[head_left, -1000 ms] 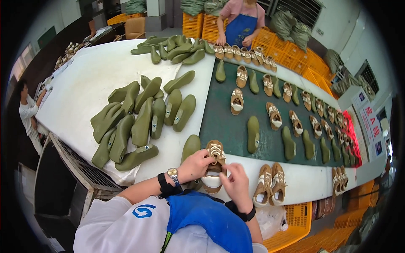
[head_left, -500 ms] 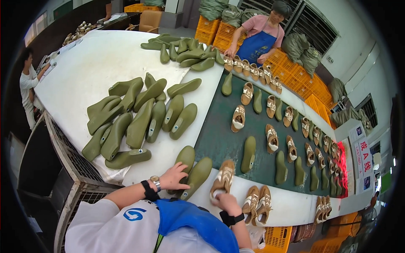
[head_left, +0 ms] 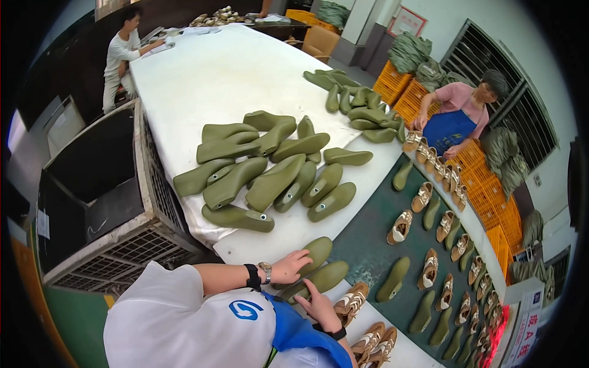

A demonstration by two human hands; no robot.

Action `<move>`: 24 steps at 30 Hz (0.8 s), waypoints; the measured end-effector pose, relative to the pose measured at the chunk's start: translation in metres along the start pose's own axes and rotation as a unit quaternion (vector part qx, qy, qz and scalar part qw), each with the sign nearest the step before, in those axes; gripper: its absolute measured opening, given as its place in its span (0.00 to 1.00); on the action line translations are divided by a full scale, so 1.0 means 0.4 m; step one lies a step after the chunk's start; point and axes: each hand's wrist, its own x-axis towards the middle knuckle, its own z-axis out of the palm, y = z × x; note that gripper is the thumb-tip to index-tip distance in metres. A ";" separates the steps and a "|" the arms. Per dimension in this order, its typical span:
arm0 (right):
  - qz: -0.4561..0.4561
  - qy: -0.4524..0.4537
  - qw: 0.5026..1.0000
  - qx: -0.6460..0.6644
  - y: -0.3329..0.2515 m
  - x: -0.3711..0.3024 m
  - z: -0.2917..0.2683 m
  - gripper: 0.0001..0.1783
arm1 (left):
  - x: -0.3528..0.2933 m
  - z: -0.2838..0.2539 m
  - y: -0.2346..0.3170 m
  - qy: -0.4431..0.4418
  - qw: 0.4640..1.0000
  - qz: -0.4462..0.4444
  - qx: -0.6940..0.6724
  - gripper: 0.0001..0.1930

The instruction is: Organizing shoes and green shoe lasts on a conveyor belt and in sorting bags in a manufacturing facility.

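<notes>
Two green shoe lasts lie side by side at the near table edge. My left hand (head_left: 291,268) is closed over the heel end of the farther last (head_left: 318,250), its fingertips on the side. At the nearer last (head_left: 327,275), my right hand (head_left: 319,306) has thumb and forefinger around the heel end; its other fingers are partly hidden. Just right of that hand stands a brown and white sneaker (head_left: 353,299), apart from it. A pair of similar sneakers (head_left: 374,345) stands closer to me.
A heap of green lasts (head_left: 270,165) covers the table's middle, with another heap (head_left: 362,104) farther back. On the right, a dark green belt (head_left: 362,260) carries rows of sneakers and lasts. A mesh-sided cart (head_left: 132,245) stands left. A co-worker in a blue apron (head_left: 451,129) handles sneakers across the belt.
My right hand has let go of the sneaker and moved left to the nearer last. My left hand has closed on the farther last. The view has swung left.
</notes>
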 end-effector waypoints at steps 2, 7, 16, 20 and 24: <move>-0.045 0.011 0.999 -0.028 -0.006 0.018 0.014 0.30 | -0.009 -0.013 0.005 -0.021 1.000 -0.009 -0.004 0.19; -0.006 0.023 1.000 -0.020 -0.015 0.035 0.004 0.20 | -0.021 -0.097 -0.034 -0.044 0.993 0.027 0.104 0.15; 0.102 0.145 0.978 -0.114 0.089 0.203 -0.130 0.13 | -0.036 -0.170 -0.063 0.112 0.981 -0.036 0.153 0.10; 0.156 0.169 0.962 -0.145 0.305 0.327 -0.193 0.16 | -0.013 -0.164 -0.035 0.118 0.981 -0.049 0.144 0.08; 0.178 0.133 0.965 -0.139 0.336 0.404 -0.198 0.15 | -0.037 -0.169 -0.051 0.114 0.982 -0.071 0.133 0.09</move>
